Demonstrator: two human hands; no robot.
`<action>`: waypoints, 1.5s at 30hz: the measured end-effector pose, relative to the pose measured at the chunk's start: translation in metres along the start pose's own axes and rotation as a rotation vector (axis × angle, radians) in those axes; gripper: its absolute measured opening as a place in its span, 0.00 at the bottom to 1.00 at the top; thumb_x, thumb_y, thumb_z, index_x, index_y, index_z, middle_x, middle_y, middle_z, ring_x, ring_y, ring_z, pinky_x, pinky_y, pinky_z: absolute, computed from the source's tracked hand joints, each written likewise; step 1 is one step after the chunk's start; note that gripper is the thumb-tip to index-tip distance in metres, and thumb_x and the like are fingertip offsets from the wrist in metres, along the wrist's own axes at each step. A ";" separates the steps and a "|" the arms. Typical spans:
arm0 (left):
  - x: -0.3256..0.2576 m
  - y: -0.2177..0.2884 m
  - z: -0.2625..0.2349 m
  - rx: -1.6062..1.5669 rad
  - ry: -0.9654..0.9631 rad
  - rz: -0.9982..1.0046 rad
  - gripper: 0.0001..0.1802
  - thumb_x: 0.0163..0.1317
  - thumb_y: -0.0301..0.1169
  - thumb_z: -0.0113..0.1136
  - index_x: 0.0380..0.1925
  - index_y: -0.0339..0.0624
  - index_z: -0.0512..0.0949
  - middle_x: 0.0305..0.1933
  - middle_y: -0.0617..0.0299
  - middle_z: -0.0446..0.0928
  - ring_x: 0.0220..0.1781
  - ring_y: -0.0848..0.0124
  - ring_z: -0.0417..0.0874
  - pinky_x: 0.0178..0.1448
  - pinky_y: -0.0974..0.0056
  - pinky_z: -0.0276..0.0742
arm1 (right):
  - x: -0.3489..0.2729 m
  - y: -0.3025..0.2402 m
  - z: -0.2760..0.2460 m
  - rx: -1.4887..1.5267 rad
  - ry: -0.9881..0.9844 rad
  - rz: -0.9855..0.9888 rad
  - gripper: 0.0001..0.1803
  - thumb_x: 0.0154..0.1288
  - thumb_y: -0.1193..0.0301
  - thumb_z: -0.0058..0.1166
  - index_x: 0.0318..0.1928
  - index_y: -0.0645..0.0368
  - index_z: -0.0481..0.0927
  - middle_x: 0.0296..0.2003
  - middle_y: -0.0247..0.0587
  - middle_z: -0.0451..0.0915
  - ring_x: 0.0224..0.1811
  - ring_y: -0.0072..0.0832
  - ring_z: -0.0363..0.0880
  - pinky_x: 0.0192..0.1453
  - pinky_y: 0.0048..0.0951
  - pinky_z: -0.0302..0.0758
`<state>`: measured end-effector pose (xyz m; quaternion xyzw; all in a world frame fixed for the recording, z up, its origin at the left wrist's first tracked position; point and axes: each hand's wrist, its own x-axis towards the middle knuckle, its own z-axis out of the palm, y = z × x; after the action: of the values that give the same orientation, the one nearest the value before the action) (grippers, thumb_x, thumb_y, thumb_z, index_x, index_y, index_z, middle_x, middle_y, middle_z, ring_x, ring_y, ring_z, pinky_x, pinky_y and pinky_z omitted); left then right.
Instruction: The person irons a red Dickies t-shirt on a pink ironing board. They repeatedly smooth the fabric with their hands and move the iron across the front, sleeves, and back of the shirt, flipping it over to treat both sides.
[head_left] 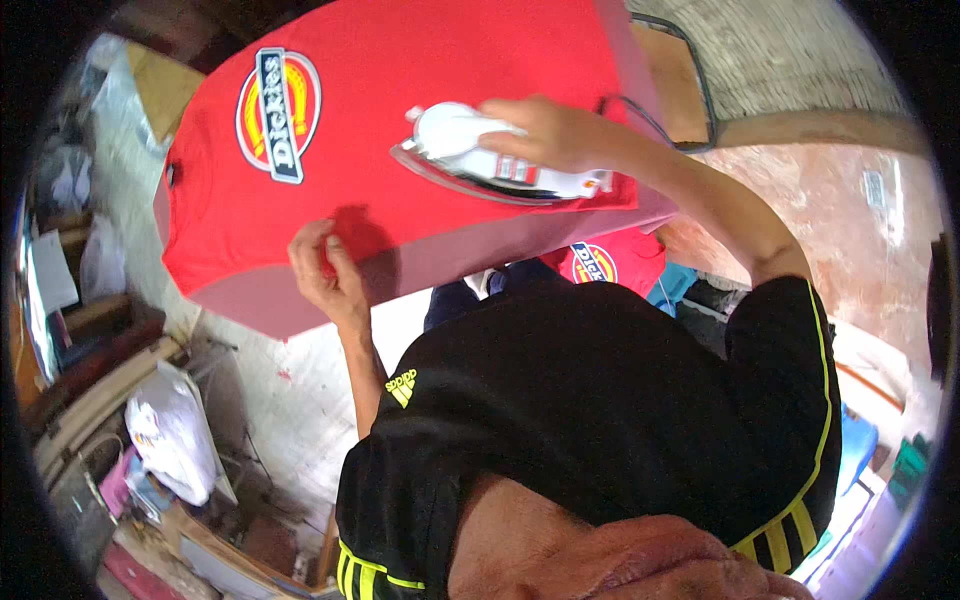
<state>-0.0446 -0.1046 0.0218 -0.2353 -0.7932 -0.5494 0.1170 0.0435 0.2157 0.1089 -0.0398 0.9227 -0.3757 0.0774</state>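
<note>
A red T-shirt (350, 120) lies spread over a dull pink ironing board (440, 262). On the shirt's left part is a round yellow and red emblem (279, 115) crossed by a dark blue band. My right hand (545, 135) grips a white clothes iron (455, 140) by its handle, over the right half of the shirt, its pointed end toward the left. Near the shirt's lower edge, my left hand (328, 272) is held with its fingers curled, casting a shadow on the cloth. I see no cloth lifted in it.
Below the board's right end lies another red shirt (620, 258) with a similar emblem. A dark-framed chair (680, 85) stands beyond the board. To the left are a white plastic bag (172, 430) and cluttered shelves (75, 300). A power cord (640, 112) runs behind my right forearm.
</note>
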 end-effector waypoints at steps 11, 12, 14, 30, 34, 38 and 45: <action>0.010 0.063 0.145 -0.141 -0.474 0.239 0.09 0.57 0.20 0.63 0.37 0.43 0.84 0.44 0.57 0.81 0.47 0.58 0.80 0.53 0.56 0.71 | -0.205 0.122 -0.146 0.348 0.680 0.884 0.26 0.76 0.53 0.50 0.62 0.60 0.72 0.21 0.29 0.67 0.16 0.19 0.62 0.22 0.24 0.67; 0.007 0.065 0.153 -0.091 -0.500 0.266 0.09 0.57 0.21 0.64 0.37 0.44 0.84 0.44 0.58 0.81 0.48 0.59 0.79 0.54 0.56 0.70 | -0.209 0.142 -0.150 0.342 0.700 0.873 0.24 0.76 0.53 0.49 0.58 0.60 0.72 0.21 0.31 0.68 0.16 0.22 0.64 0.23 0.26 0.68; 0.007 0.072 0.159 0.021 -0.562 0.321 0.09 0.56 0.23 0.65 0.37 0.47 0.85 0.45 0.62 0.81 0.49 0.61 0.79 0.55 0.55 0.68 | -0.212 0.187 -0.155 0.344 0.738 0.853 0.21 0.76 0.53 0.49 0.52 0.59 0.73 0.22 0.37 0.72 0.17 0.26 0.69 0.23 0.30 0.70; 0.008 0.076 0.185 0.085 -0.653 0.471 0.09 0.53 0.28 0.70 0.36 0.51 0.86 0.45 0.68 0.81 0.51 0.63 0.77 0.54 0.55 0.66 | -0.175 0.238 -0.138 0.559 1.132 0.709 0.26 0.73 0.46 0.49 0.43 0.59 0.76 0.31 0.40 0.76 0.26 0.28 0.74 0.25 0.32 0.74; 0.026 0.090 0.209 -0.057 -0.821 0.582 0.09 0.57 0.27 0.68 0.39 0.48 0.86 0.48 0.63 0.82 0.50 0.59 0.80 0.54 0.55 0.72 | -0.177 0.242 -0.140 0.161 1.111 0.722 0.30 0.75 0.45 0.46 0.49 0.66 0.76 0.43 0.56 0.79 0.44 0.41 0.81 0.46 0.43 0.80; 0.040 0.107 0.256 -0.197 -0.978 0.777 0.12 0.64 0.27 0.62 0.48 0.46 0.85 0.53 0.56 0.82 0.53 0.55 0.83 0.57 0.55 0.80 | -0.168 0.189 -0.110 -0.673 1.287 0.413 0.27 0.76 0.55 0.50 0.59 0.67 0.72 0.49 0.64 0.78 0.55 0.54 0.77 0.63 0.47 0.72; 0.040 0.129 0.321 0.155 -1.347 1.091 0.20 0.70 0.36 0.57 0.62 0.54 0.78 0.69 0.58 0.72 0.62 0.54 0.79 0.64 0.52 0.77 | -0.189 0.089 0.053 -0.118 1.177 0.463 0.15 0.67 0.66 0.62 0.49 0.60 0.82 0.32 0.42 0.84 0.32 0.26 0.83 0.36 0.28 0.80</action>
<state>0.0089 0.2396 0.0260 -0.8490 -0.5051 -0.1047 -0.1146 0.2373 0.2674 0.0307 0.3695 0.8147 -0.2568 -0.3657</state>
